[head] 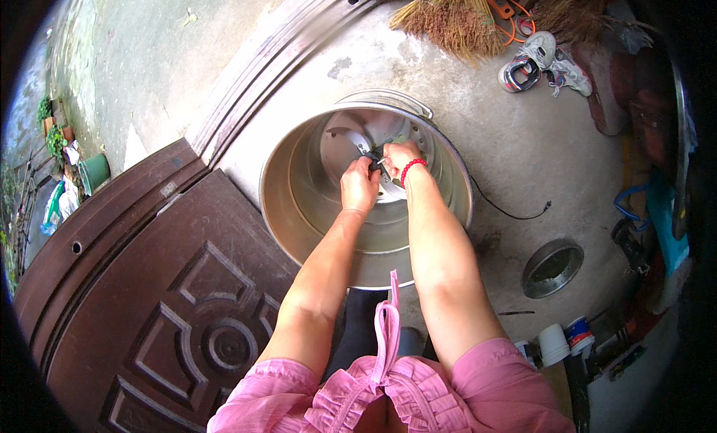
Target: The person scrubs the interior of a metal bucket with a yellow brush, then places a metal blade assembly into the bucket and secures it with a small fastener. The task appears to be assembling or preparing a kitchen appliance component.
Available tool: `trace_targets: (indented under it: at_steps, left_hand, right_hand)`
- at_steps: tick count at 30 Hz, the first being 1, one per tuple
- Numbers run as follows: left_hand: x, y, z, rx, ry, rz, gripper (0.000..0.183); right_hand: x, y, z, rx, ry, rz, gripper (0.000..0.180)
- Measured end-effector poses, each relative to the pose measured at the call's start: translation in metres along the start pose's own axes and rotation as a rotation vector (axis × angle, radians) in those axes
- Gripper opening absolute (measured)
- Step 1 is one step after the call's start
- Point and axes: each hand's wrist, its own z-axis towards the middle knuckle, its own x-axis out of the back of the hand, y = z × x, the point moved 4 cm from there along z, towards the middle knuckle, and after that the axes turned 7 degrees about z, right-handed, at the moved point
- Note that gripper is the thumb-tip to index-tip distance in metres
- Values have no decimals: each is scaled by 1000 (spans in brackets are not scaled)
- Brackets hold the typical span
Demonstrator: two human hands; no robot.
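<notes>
A deep metal drum (pixel 297 169) stands before me, and both of my arms reach down into it. At its bottom are curved metal blades (pixel 358 139) set around a black hub (pixel 376 157). My left hand (pixel 359 187) grips the near left side of the hub. My right hand (pixel 401 157), with a red bead bracelet (pixel 413 165) at the wrist, is closed by the hub's right side. A thin pale piece shows at its fingers, too small to name. Some green bits lie beyond the right hand. The fingertips partly hide the hub.
A black power cord (pixel 507 213) with a plug runs from the drum across the concrete floor. To the right are a metal pan (pixel 553 267) and white plastic buckets (pixel 553 344). Straw brooms (pixel 454 24) and sneakers (pixel 529 63) lie beyond. A brown panelled door (pixel 185 298) stands at left.
</notes>
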Motion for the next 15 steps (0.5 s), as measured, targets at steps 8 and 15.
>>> trace_targets:
  at_steps: [8, 15]
  left_hand:
    - [-3, 4, -1, 9, 7, 2, 17]
    - [-7, -5, 0, 45, -29, -7, 20]
  right_hand:
    - [6, 7, 14, 160, 53, -98, 18]
    - [-6, -15, -7, 83, -39, -215, 19]
